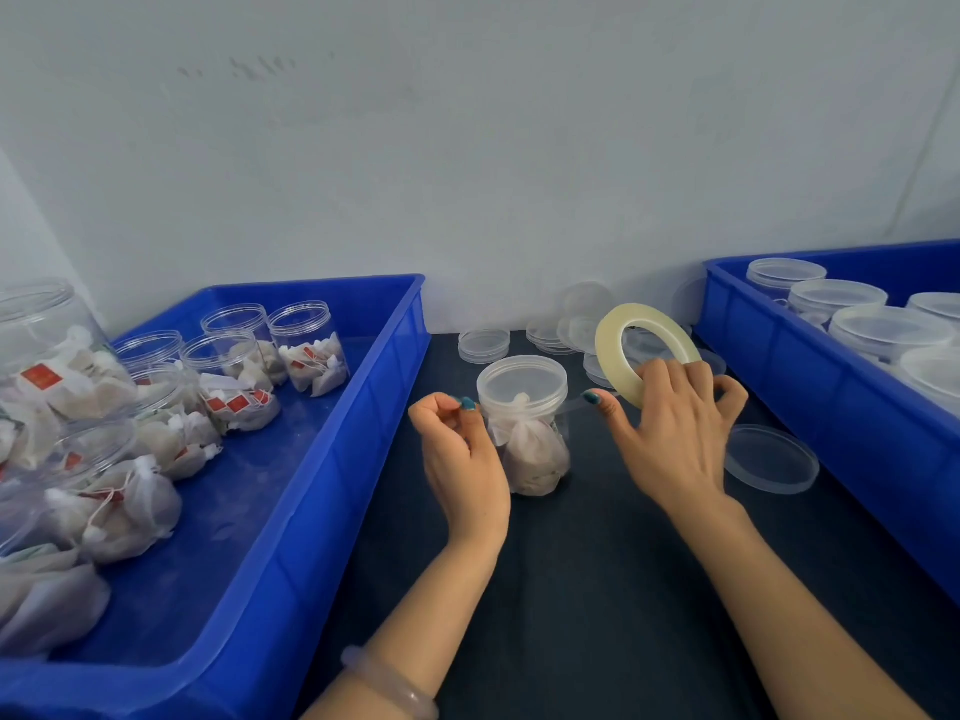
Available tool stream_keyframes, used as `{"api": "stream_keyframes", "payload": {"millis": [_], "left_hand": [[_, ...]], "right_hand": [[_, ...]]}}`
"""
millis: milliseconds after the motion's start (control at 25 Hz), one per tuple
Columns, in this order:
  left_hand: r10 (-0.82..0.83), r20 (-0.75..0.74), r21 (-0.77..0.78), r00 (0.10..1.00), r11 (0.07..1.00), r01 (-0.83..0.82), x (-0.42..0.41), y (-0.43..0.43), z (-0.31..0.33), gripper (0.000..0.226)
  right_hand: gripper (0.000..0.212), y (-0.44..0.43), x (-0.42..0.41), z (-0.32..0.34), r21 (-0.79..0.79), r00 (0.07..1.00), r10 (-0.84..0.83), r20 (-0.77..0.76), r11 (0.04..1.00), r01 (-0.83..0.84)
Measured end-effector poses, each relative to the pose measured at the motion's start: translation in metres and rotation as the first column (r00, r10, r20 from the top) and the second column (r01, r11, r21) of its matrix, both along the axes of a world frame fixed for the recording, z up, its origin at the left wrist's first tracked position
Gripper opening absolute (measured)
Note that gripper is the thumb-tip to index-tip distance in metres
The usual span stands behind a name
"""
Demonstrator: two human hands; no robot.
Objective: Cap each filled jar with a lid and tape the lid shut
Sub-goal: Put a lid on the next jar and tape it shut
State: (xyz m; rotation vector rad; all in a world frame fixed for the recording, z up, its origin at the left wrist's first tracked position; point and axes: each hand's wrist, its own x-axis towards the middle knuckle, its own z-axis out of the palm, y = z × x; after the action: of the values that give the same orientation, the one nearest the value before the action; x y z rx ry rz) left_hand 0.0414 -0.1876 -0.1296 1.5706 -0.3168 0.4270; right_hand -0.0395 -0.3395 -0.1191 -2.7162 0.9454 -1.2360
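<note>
A clear jar [530,444] filled with white sachets stands on the dark table between my hands, with a clear lid [522,379] on top. My right hand [675,433] grips a roll of clear tape [613,335], held upright to the right of the jar. A strip of tape [571,405] runs from the roll across the jar's upper side to my left hand [462,439], which pinches its free end just left of the lid.
The blue bin [332,491] on the left holds several uncapped filled jars [306,345]. A second blue bin [810,366] on the right holds capped jars [883,330]. Loose clear lids [484,345] lie behind the jar, and one lid [771,459] beside my right wrist.
</note>
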Motion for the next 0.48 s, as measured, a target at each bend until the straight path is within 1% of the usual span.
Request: {"api": "stream_keyframes", "payload": {"millis": [200,240,320,400,480], "left_hand": [[-0.045,0.037,-0.053,0.998,0.997,0.046,0.003,-0.014,0.0,0.018],[-0.061,0.028,-0.05,0.998,0.997,0.062,0.006,-0.016,0.0,0.018],[-0.112,-0.037,-0.035,0.993,0.993,0.111,0.014,-0.017,-0.002,0.017],[-0.216,-0.102,-0.055,0.971,0.976,0.211,0.019,-0.016,-0.001,0.016],[-0.39,-0.124,-0.107,0.912,0.919,0.379,0.021,-0.013,0.001,0.031]], "right_hand": [[0.064,0.003,0.001,0.0,-0.014,0.999,0.023,0.024,1.0,-0.022],[0.064,0.003,0.001,0.0,-0.014,0.999,0.025,0.029,1.0,-0.025],[0.063,0.002,0.0,0.0,-0.003,0.999,0.026,0.031,1.0,-0.026],[0.064,0.001,0.0,-0.001,-0.002,0.999,0.023,0.035,1.0,-0.023],[0.063,0.003,0.001,-0.001,-0.014,0.999,0.023,0.046,1.0,-0.023]]}}
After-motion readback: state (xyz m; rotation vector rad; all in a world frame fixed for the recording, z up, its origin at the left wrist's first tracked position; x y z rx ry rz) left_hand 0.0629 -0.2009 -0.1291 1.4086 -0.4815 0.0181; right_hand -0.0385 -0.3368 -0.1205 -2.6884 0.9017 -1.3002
